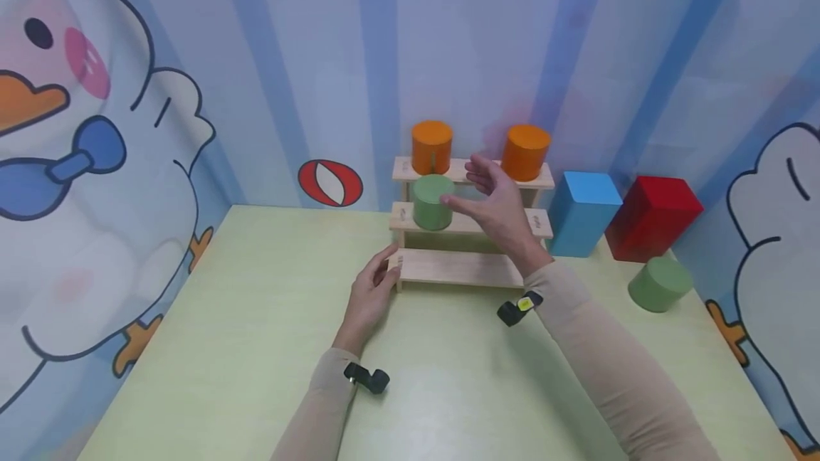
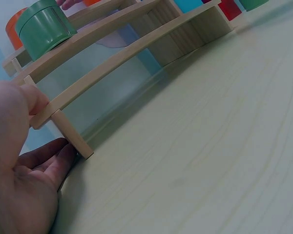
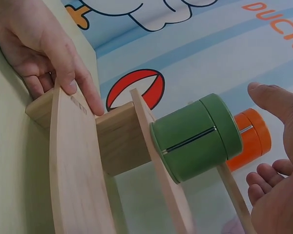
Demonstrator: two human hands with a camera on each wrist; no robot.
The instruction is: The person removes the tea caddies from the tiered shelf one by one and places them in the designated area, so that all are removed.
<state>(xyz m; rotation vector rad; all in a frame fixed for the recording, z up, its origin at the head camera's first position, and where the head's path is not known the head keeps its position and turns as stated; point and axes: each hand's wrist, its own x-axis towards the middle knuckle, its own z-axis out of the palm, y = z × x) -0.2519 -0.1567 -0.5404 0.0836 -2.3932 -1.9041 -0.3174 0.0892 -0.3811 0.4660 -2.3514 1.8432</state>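
A three-tier wooden step shelf (image 1: 461,267) stands on the table. My left hand (image 1: 371,295) grips the left end of its lowest step, thumb on the board and fingers by the leg (image 2: 72,134). On the middle step, toward the left, sits an upright green cylindrical canister (image 1: 433,203) with a dark line down its side. My right hand (image 1: 496,201) is beside this canister, fingers spread and holding nothing; the right wrist view shows a gap between them. Two orange canisters (image 1: 432,148) stand apart on the top step, the right one (image 1: 527,153) just behind my right hand.
Right of the shelf stand a blue block (image 1: 584,215) and a red block (image 1: 653,219). Another green canister (image 1: 660,284) is in front of the red block. A cartoon-printed backdrop (image 1: 307,77) rises behind the pale table (image 1: 256,347).
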